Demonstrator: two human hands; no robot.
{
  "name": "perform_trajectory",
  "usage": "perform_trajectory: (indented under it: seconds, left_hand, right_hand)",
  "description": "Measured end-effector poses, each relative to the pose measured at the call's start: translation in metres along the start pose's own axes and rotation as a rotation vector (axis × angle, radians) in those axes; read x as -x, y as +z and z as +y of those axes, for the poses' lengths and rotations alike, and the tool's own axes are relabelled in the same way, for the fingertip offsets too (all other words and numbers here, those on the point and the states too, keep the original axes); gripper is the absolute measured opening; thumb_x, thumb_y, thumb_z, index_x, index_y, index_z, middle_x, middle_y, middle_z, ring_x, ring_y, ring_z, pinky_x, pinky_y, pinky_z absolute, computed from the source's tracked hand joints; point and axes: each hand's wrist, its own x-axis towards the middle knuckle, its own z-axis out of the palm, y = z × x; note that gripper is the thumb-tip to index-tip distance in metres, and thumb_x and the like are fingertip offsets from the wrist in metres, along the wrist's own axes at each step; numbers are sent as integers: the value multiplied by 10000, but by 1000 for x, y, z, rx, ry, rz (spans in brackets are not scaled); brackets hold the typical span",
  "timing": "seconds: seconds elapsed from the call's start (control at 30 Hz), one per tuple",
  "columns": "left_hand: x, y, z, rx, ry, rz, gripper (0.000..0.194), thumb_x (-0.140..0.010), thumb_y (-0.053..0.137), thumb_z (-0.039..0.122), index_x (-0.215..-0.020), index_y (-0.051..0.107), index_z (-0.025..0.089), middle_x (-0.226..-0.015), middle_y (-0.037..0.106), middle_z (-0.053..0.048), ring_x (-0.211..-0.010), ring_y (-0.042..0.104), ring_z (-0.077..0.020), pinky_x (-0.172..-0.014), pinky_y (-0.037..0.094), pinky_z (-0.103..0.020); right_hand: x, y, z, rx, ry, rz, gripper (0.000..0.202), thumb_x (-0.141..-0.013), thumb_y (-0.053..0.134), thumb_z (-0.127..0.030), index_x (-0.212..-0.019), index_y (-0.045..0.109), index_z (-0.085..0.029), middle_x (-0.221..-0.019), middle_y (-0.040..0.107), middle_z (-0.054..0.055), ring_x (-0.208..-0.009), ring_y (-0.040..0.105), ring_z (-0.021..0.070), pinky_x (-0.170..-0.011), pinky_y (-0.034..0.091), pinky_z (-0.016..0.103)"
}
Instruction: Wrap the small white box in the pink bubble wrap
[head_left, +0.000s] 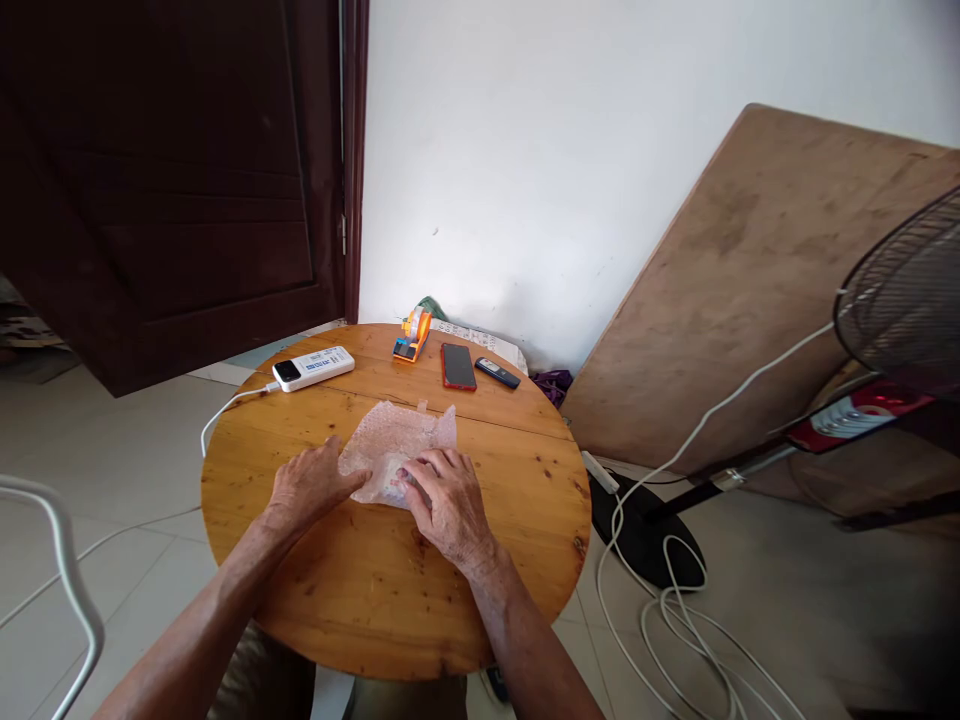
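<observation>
A sheet of pinkish clear bubble wrap (386,440) lies on the round wooden table (510,540), folded over on its near side. A small piece of clear tape sticks up at its far edge. My left hand (309,485) rests at the wrap's left edge, thumb stretched out onto it and fingers apart from the thumb. On the near right part of the wrap, my right hand (448,502) presses down with bent, spread fingers. Whether anything lies inside the folded wrap, I cannot tell.
Toward the table's far side are an orange tape dispenser (412,335), a red-edged phone (458,367), a dark handset (497,373) and a white power bank (315,368) with a cable. At right stands a fan (907,300) with coiled white cord on the floor.
</observation>
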Motion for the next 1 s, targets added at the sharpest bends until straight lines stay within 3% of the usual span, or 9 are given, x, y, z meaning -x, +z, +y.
perform_trajectory:
  seconds: [0.37,0.67,0.83,1.0]
  left_hand:
    - [-8,8,-7,91,36,30,376,-816,516,411,-1082,656,184,-1033,738,-159,-985,684,-326,-803,489,-378]
    - [-5,2,-4,110,23,20,258,-778,520,400,-867,658,201,-891,737,-104,-866,679,-276,-675,432,-296]
    - [-4,4,-5,194,33,65,248,-781,506,398,-619,510,210,-625,611,-5,-623,575,-169,-552,328,-240]
    - [-2,8,1,332,68,174,258,-735,525,337,-546,403,211,-517,450,47,-523,426,-116,-523,278,-228]
  right_hand:
    - [1,0,1,-2,6,-14,126,-910,563,-254,-966,667,-210,-986,641,66,-930,515,221,-795,354,364]
    - [0,-1,0,-10,8,-19,159,-930,551,-292,-963,676,-201,-991,640,65,-930,508,221,-792,354,371]
    - [1,-1,0,-12,10,-17,141,-922,552,-272,-963,674,-212,-992,642,67,-930,505,222,-800,363,370]
    - [1,-1,0,-22,8,-15,128,-898,576,-240,-980,669,-210,-1008,639,65,-950,514,223,-819,375,369]
